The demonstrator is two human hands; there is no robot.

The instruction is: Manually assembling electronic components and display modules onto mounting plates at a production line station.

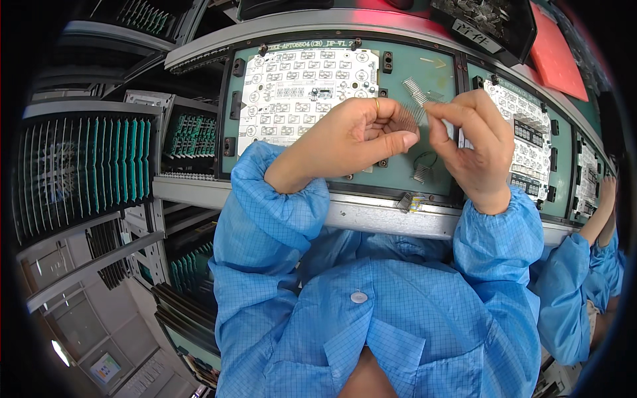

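Note:
My left hand curls over the green fixture board, its fingers closed on a comb-like row of thin metal wires. Just to its right, my right hand has thumb and index finger pinched together by the wires; what sits in the pinch is too small to make out. Another row of fine wires lies just beyond the fingertips. Left of and partly under my left hand is a white circuit board with rows of printed pads and a small dark component.
Small wire bundles lie near the front edge, one on the fixture and one striped bundle on the metal rail. A second white board sits right. Racks of boards stand left. A black bin is behind; a co-worker's sleeve shows right.

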